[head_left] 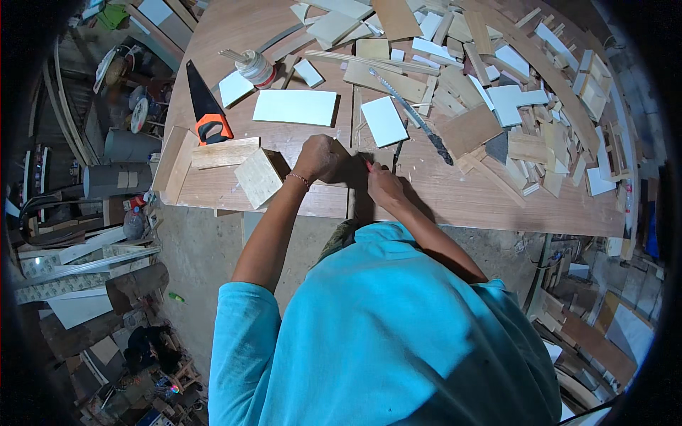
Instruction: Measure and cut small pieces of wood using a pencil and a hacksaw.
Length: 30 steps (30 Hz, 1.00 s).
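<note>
My left hand (317,160) is closed near the table's front edge, with a brown wooden edge showing at its knuckles; what the fingers hold is mostly hidden. To its right, my right hand (384,187) is closed round a small red thing (369,166), too little of it visible to name. Shadow darkens the gap between both hands. Just left of my left hand stands a pale wooden block (258,179). Beyond the hands lie a long white-faced board (296,108) and a smaller white-faced board (383,122).
A handsaw (213,128) with an orange-and-black handle lies at the left beside a wooden strip (226,153). A jar (256,69) with sticks in it stands farther back. A long narrow blade-like tool (412,113) lies near the offcuts (465,131) heaped on the right.
</note>
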### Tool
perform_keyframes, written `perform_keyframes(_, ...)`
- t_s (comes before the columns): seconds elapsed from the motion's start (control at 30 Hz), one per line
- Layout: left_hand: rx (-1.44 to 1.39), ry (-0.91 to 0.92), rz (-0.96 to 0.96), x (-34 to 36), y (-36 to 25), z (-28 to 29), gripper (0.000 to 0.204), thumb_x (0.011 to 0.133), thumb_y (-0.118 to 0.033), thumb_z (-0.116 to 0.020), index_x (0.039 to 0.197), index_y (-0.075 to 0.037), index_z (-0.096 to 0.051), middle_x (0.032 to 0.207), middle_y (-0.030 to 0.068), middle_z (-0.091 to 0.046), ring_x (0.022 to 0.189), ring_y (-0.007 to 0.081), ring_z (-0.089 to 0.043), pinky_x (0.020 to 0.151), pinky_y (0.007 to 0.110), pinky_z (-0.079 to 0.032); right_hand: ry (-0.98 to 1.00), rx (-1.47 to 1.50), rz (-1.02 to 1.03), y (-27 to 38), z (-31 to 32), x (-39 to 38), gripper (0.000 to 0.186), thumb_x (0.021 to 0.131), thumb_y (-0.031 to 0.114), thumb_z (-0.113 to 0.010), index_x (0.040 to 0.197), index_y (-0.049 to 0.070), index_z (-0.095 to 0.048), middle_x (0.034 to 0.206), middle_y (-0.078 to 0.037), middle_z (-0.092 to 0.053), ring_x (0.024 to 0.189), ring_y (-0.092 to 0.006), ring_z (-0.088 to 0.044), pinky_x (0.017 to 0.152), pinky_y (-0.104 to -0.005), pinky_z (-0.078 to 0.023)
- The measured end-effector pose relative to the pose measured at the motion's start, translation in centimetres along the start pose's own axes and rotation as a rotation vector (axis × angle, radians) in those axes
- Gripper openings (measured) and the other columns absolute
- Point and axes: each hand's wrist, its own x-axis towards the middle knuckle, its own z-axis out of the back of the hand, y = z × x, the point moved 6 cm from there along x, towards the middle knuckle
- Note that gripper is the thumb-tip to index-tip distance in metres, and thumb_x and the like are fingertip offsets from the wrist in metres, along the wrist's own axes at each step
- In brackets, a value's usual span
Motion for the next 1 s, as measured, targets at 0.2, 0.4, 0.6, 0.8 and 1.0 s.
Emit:
perform_keyframes(0.2,0.016,-0.015,-0.063,-0.5,-2.5,0.4,0.01,0.058,-0.005,-0.052,0.06,0.001,-0.059,0.066,0.0222,-0.056,0.065,0.0366,-0.056,0.062,0.04,-0.046,0.05,-0.032,0.042,1.3,0.5,-0.9,0.023,0.079,0.008,-0.035,0.093,-0.008,-0.044,0.074,-0.028,-0.056,0.073,-0.0412,-0.057,0.064,-0.0471,-0.046)
perform_keyframes(0.4,-0.057,0.013,-0.163,-0.7,-2.4,-0.4,0.011,0.059,-0.004,-0.051,0.062,-0.003,-0.061,0.066,0.0201,-0.058,0.065,0.035,-0.057,0.064,0.04,-0.046,0.043,-0.015,-0.039,0.0,-1.8,-0.9,0.036,0.085,0.017,-0.027,0.096,-0.011,-0.049,0.077,-0.027,-0.057,0.074,-0.0387,-0.057,0.067,-0.0457,-0.047)
perform_keyframes(0.6,-0.051,0.011,-0.108,-0.5,-2.4,0.1,0.01,0.058,-0.004,-0.052,0.061,-0.003,-0.061,0.066,0.02,-0.058,0.065,0.035,-0.057,0.064,0.04,-0.046,0.102,0.01,-0.084,-0.1,-2.2,-0.8,0.034,0.085,0.016,-0.026,0.093,-0.009,-0.048,0.082,-0.029,-0.056,0.081,-0.0415,-0.056,0.07,-0.0472,-0.045)
perform_keyframes(0.8,-0.018,0.009,-0.149,-0.4,-1.5,-1.1,0.01,0.058,-0.004,-0.052,0.061,0.0,-0.06,0.066,0.0217,-0.057,0.066,0.0358,-0.056,0.064,0.041,-0.046,0.049,0.035,-0.122,0.3,-1.9,-0.8,0.035,0.085,0.015,-0.027,0.097,-0.012,-0.046,0.076,-0.029,-0.056,0.074,-0.0415,-0.056,0.07,-0.0476,-0.044)
perform_keyframes(1.0,-0.034,-0.012,-0.072,-0.2,-1.0,-0.4,0.011,0.058,-0.006,-0.054,0.062,0.003,-0.059,0.068,0.0241,-0.056,0.068,0.0379,-0.056,0.065,0.042,-0.046,0.043,0.022,-0.058,0.7,-1.1,-1.8,0.032,0.084,0.015,-0.033,0.1,-0.011,-0.042,0.074,-0.029,-0.056,0.075,-0.0416,-0.056,0.068,-0.0488,-0.044)
